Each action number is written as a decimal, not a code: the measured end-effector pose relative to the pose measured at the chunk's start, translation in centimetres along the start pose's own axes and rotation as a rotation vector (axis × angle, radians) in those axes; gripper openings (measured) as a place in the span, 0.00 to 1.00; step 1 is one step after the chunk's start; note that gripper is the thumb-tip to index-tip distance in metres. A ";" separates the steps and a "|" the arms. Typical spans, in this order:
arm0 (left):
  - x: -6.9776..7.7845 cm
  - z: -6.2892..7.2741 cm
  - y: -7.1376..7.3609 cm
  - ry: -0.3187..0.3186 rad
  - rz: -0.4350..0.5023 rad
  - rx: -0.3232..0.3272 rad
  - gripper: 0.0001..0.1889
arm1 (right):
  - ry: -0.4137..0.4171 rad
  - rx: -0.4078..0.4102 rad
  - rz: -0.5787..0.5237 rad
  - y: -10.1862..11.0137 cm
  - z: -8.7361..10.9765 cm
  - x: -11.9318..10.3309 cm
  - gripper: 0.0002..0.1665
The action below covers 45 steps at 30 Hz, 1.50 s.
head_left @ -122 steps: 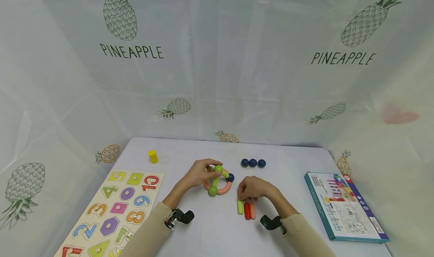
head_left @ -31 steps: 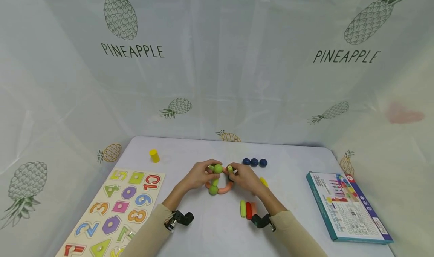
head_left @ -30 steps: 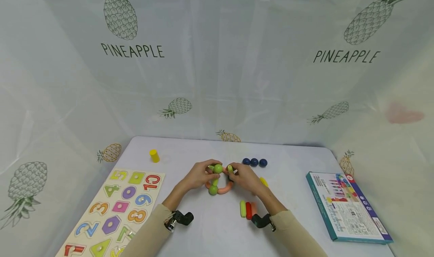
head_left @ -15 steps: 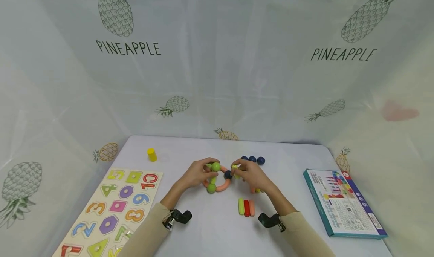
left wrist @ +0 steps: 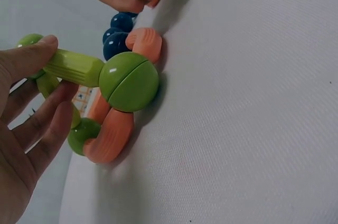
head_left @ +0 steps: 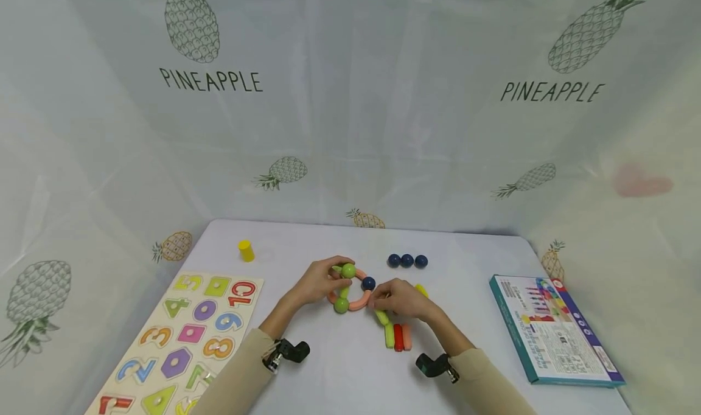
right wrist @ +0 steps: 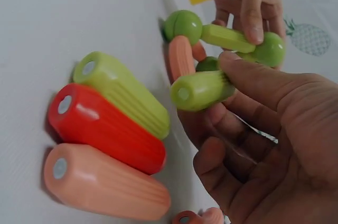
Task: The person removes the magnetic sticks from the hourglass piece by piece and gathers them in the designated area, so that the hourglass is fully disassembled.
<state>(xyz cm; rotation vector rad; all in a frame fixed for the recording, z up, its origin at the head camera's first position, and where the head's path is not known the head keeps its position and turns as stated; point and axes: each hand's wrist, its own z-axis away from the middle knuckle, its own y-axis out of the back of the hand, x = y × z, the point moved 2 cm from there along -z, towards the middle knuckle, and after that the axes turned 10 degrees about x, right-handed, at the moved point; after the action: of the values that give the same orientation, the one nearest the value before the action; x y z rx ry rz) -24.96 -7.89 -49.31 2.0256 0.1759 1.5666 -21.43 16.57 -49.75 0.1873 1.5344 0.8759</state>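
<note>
My left hand (head_left: 320, 281) pinches a light-green magnetic stick (left wrist: 76, 68) between thumb and fingers. That stick joins a top green ball (head_left: 348, 271) to a lower green ball (head_left: 341, 305). Beneath lies a ring of curved salmon pieces (head_left: 358, 304) with a navy ball (head_left: 369, 283) at its right. My right hand (head_left: 402, 298) pinches a loose light-green stick (right wrist: 200, 92) by one end, right of the ring and apart from it. Just below it lie a green stick (right wrist: 124, 94), a red stick (right wrist: 105, 129) and a salmon stick (right wrist: 105, 182), side by side.
Three navy balls (head_left: 407, 261) stand in a row farther back. A yellow piece (head_left: 421, 290) is partly hidden behind the right hand. A yellow cylinder (head_left: 246, 251) stands back left, a number puzzle board (head_left: 181, 342) lies at left, and a flat box (head_left: 558, 330) at right.
My right hand reached to the rows of sticks, then brought a green stick to the ring's navy ball. It has since drawn back right and nearer, still holding the stick. My left hand stays put.
</note>
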 end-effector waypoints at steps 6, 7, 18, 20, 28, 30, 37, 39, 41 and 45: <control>0.0 0.2 -0.1 0.003 0.013 -0.004 0.24 | -0.007 0.028 0.121 -0.6 -0.2 0.6 0.06; 0.0 0.3 -0.1 0.003 0.016 -0.005 0.24 | -0.012 0.033 0.138 -0.6 -0.1 0.6 0.07; -0.1 0.2 -0.1 0.012 0.001 0.006 0.24 | -0.008 0.036 0.245 -0.4 0.3 0.1 0.09; -0.2 0.1 0.0 0.010 -0.003 0.010 0.24 | -0.008 0.031 0.247 -0.5 0.4 0.0 0.09; -0.1 0.1 -0.1 0.015 0.009 0.005 0.25 | 0.013 0.004 0.263 -0.5 0.6 -0.4 0.10; -0.2 0.1 -0.1 0.015 0.009 0.002 0.26 | 0.024 -0.013 0.269 -0.5 0.6 -0.4 0.10; -0.1 0.1 -0.1 0.009 0.019 0.008 0.24 | 0.059 -0.073 0.274 -0.6 0.5 -0.2 0.09; -0.1 0.0 -0.1 0.008 0.019 0.006 0.24 | 0.057 -0.085 0.273 -0.7 0.5 -0.1 0.09; -0.2 0.0 -0.1 0.006 0.018 0.005 0.25 | 0.055 -0.094 0.272 -0.7 0.5 -0.1 0.09; -0.3 0.0 -0.1 0.008 0.018 -0.001 0.25 | 0.052 -0.105 0.266 -0.7 0.5 -0.1 0.08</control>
<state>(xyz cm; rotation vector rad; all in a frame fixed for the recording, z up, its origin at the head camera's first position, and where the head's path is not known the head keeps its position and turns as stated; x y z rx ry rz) -25.01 -7.97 -49.59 2.0261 0.1600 1.5857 -20.70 16.15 -50.06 0.2987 1.5289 1.1763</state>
